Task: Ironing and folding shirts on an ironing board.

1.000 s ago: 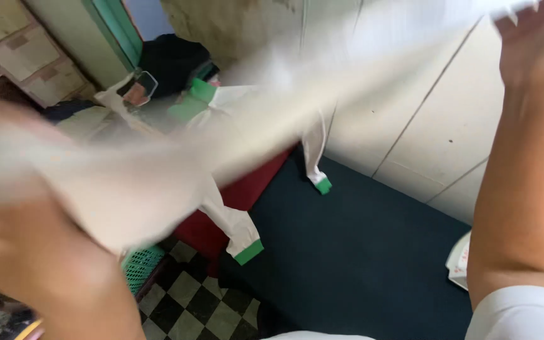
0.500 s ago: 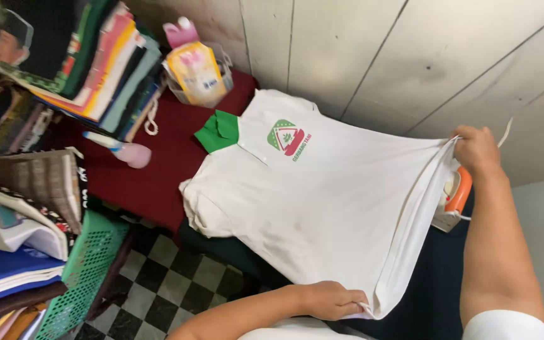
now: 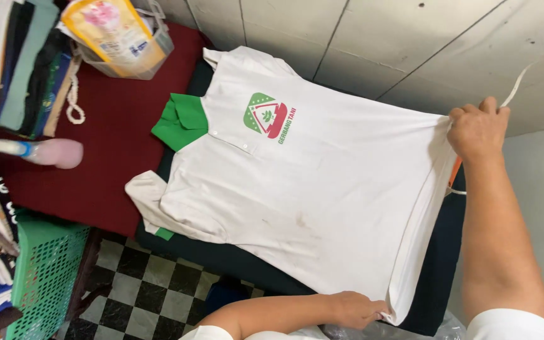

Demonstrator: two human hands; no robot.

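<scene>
A white polo shirt (image 3: 322, 189) with a green collar and a green-and-red chest emblem lies spread face up on a dark padded board (image 3: 221, 255). My right hand (image 3: 476, 129) grips the shirt's hem at the far corner, near the wall. At the near corner my left hand (image 3: 351, 310) pinches the hem. The hem is pulled taut between both hands. One short sleeve with green trim hangs over the board's near edge.
A dark red cloth (image 3: 114, 145) covers the surface to the left, with a pink spray bottle (image 3: 45, 153) and a clear tub holding a yellow pouch (image 3: 118, 34). Folded clothes (image 3: 14, 63) are stacked at left above a green basket (image 3: 45, 271). The floor is black-and-white check.
The shirt went from swinging blurred in the air to lying flat on the board. Both hands have drawn its hem out straight, and the view has closed in on the shirt.
</scene>
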